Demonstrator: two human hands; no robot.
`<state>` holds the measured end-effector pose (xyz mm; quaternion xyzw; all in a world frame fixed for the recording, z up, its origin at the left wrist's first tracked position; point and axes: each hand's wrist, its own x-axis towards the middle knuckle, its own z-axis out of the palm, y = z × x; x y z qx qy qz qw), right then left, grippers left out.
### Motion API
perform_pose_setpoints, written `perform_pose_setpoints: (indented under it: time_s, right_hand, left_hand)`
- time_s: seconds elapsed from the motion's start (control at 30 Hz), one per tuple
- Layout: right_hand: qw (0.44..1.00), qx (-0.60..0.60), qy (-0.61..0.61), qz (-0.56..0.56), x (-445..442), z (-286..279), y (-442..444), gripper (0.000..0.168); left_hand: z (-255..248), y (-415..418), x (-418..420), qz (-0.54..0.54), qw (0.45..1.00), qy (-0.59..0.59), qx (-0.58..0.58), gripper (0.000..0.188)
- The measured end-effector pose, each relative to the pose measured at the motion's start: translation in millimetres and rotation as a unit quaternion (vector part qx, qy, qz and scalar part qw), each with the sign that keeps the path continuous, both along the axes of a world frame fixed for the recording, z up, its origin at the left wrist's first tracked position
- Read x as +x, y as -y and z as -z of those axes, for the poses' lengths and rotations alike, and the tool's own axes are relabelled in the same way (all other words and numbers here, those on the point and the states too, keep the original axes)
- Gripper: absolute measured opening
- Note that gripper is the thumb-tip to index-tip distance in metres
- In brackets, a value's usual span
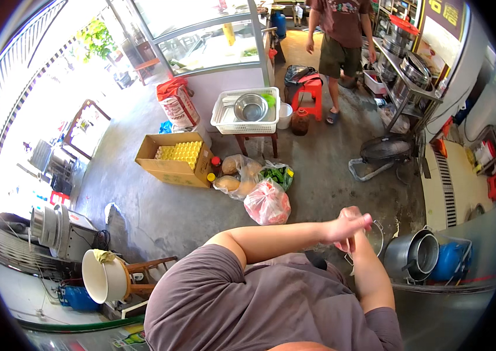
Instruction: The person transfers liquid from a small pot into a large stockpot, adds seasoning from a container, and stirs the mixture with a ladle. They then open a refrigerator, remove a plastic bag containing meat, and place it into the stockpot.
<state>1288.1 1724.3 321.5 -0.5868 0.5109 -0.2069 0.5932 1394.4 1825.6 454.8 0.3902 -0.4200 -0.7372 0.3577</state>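
Note:
My left hand [337,231] lies across my right wrist, its thumb pointing right. My right hand [349,213] shows just beyond it, partly covered; the finger positions blur together. I see no object in either hand. Behind my right forearm is a round vessel with a thin metal rim [380,239], mostly hidden. To its right stand a large metal pot [394,259] and a blue gas cylinder [451,262]. Ahead on the floor sit a knotted plastic bag with pinkish contents [267,204], a bag of green vegetables [277,174] and a clear bag of large brownish items [232,182].
A cardboard box [173,177] holds yellow egg trays [186,152]. Behind it, a white plastic basket [226,127] with a steel bowl [251,108] rests on a stool. A person [340,35] stands beyond, near a red stool [315,94]. A floor fan [386,149] lies ahead right.

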Motion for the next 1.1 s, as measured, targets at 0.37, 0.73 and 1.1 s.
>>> perform_pose_setpoints:
  time_s: [0.37, 0.73, 1.1]
  right_hand:
    - [0.953, 0.272, 0.074, -0.114, -5.9, 50.6, -40.3, 0.038]
    - [0.948, 0.278, 0.084, -0.13, -12.1, 34.5, -45.8, 0.033]
    - [0.973, -0.031, -0.056, -0.22, -42.1, 68.9, -46.9, 0.03]
  left_hand:
    - [-3.3, -12.4, 45.4, -0.162, 0.984, -0.007, 0.068, 0.084]
    - [15.2, -14.0, 39.2, -0.135, 0.987, 0.067, 0.057, 0.074]
    - [1.6, -9.8, 20.7, -0.077, 0.993, -0.062, 0.071, 0.084]
